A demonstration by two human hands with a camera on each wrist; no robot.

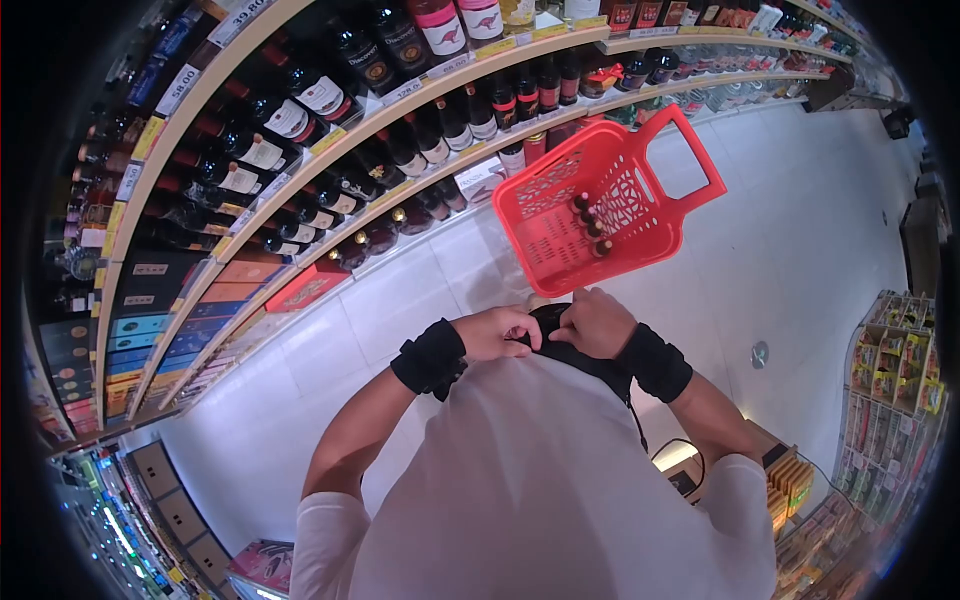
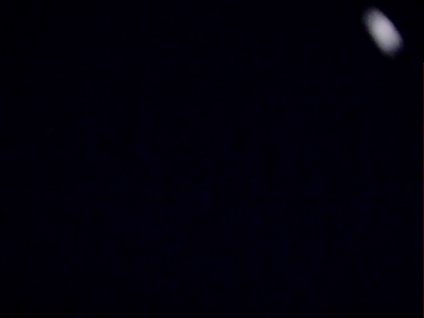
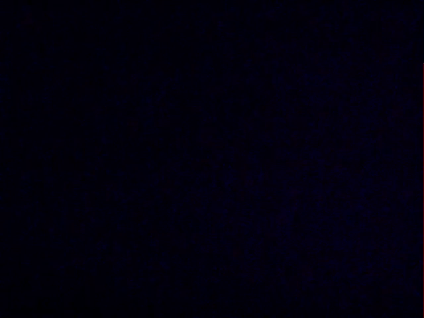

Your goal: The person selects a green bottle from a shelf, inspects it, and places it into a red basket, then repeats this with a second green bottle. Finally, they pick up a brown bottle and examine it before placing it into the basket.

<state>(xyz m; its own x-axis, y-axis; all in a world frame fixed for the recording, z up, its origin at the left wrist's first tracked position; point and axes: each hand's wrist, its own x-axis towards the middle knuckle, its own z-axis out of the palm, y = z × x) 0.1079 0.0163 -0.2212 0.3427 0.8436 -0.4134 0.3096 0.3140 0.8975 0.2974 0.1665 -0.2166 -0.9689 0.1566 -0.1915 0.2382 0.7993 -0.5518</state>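
Black smooth-looking item (image 1: 590, 364) sitting at the waist, against white soft-fabric shirt (image 1: 550, 450). Left hand (image 1: 495, 333) and right hand (image 1: 598, 325) bending fingers in narrow at it; can't tell if either is gripping. Red perforated plastic basket (image 1: 655, 255) standing just beyond, holding small dark bottles (image 1: 592, 228). Left wrist view showing dark plus blurry pale oval (image 2: 383, 32); right wrist view staying featureless dark.

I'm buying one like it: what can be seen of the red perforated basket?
The red perforated shopping basket, seemingly plastic, has slotted walls and a looped handle at one end. It stands upright on pale floor tiles beside beige-edged bottle shelves. Inside are some dark bottles. Neither left hand nor right hand grips it.
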